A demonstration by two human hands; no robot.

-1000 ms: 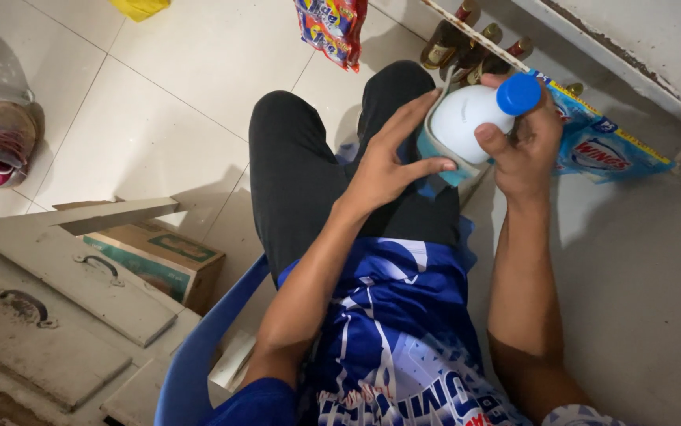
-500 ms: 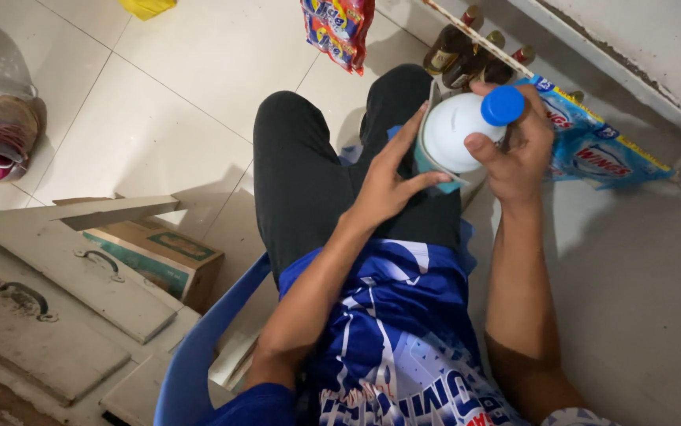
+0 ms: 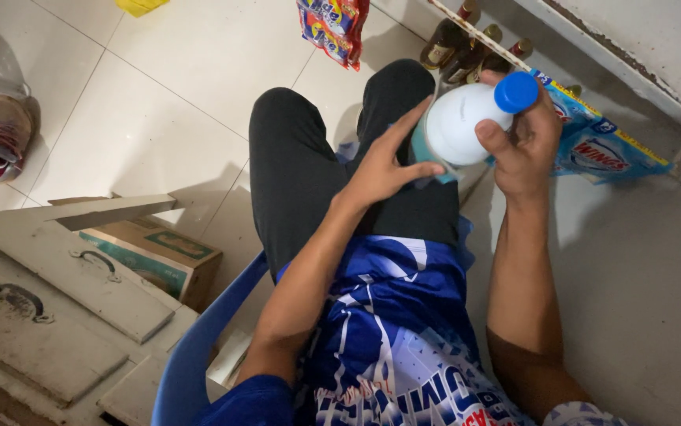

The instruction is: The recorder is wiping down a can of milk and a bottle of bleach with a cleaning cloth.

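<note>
While the right hand (image 3: 526, 146) wraps its grip around the neck of a white bottle (image 3: 458, 122) with a blue cap (image 3: 516, 91), the left hand (image 3: 384, 162) spreads its fingers against the bottle's side, above the seated person's black-trousered knees (image 3: 340, 150). Brown bottles (image 3: 466, 47) stand on the tiled floor (image 3: 182, 87) beyond.

White bottle (image 3: 457, 125) tipped flatter, left hand (image 3: 384, 162) slid lower w/ fingers spread.
</note>
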